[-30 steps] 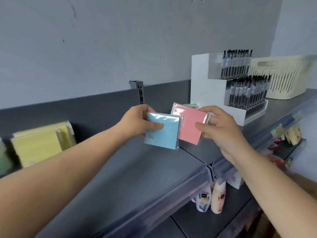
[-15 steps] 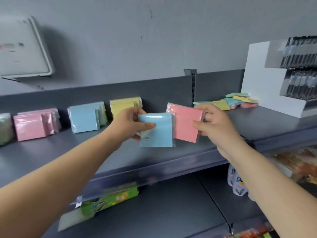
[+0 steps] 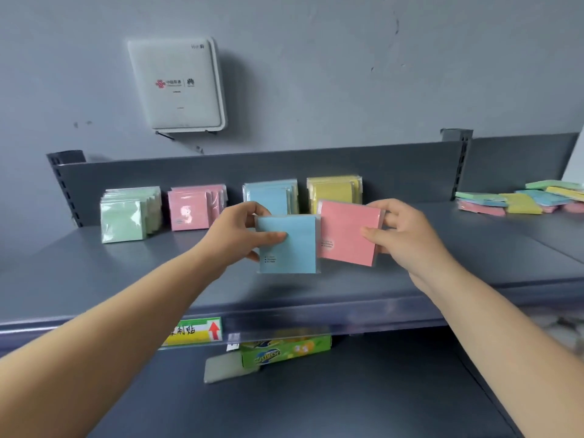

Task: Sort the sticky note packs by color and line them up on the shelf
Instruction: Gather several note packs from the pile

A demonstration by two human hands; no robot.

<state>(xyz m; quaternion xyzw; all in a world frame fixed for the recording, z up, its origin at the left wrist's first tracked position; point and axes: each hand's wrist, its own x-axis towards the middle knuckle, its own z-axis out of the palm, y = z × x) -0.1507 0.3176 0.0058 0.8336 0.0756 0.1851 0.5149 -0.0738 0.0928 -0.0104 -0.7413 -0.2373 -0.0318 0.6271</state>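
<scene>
Placement step in hand: left hand (image 3: 235,235) pinches a blue pack (image 3: 287,245), right hand (image 3: 407,235) pinches a pink pack (image 3: 347,237), both above the shelf (image 3: 474,257). Next, each should join its matching row: blue row (image 3: 268,196), pink row (image 3: 196,207).

Far row on dark grey metal shelf (image 3: 126,279), left to right: pale green packs (image 3: 124,221), pink (image 3: 189,210), light blue (image 3: 268,196), yellow (image 3: 331,191). Held: blue square pack (image 3: 289,251), pink square pack (image 3: 346,237). Far right: mixed-colour pile (image 3: 521,200).
</scene>
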